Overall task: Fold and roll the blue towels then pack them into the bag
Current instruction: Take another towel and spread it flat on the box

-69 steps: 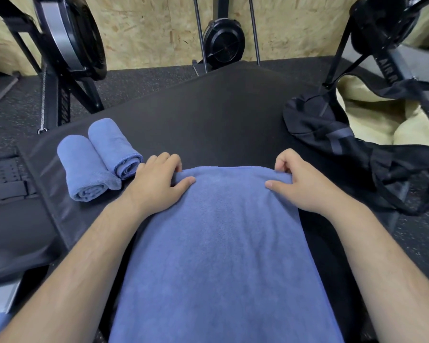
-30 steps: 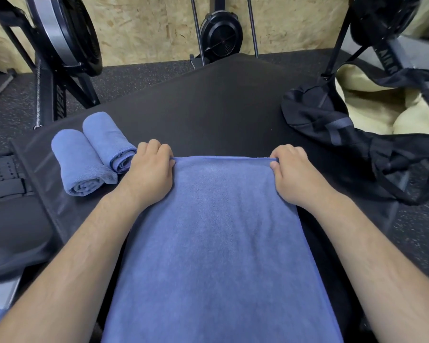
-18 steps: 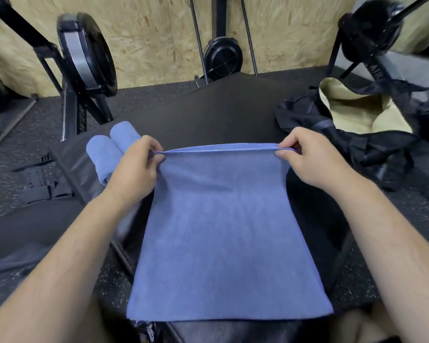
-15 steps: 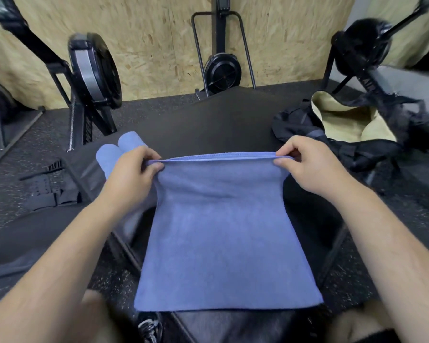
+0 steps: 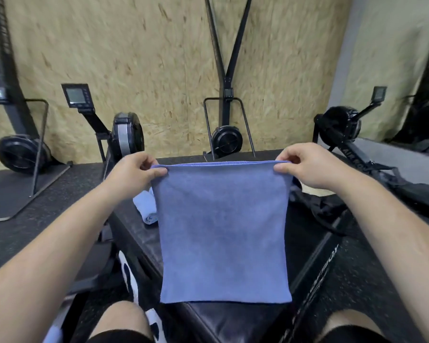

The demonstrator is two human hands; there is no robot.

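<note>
A person's left hand [image 5: 131,173] and right hand [image 5: 307,169] each pinch a top corner of a blue towel [image 5: 223,231], which hangs flat above a black bench [image 5: 233,320]. A rolled towel [image 5: 146,206] lies on the bench. The dark bag [image 5: 327,209] rests at the bench's right side, its inside hidden.

The hanging flat blue terry towel [image 5: 223,231] blocks most of the black padded bench [image 5: 221,320]. Only one end of a rolled light-blue towel [image 5: 146,206] pokes out past its left edge, so I can't count the rolls. The black fabric bag [image 5: 318,209] is mostly tucked behind the towel and the right hand [image 5: 307,167]. The small grey monitor screen [image 5: 77,95] is too blurry to read.
</note>
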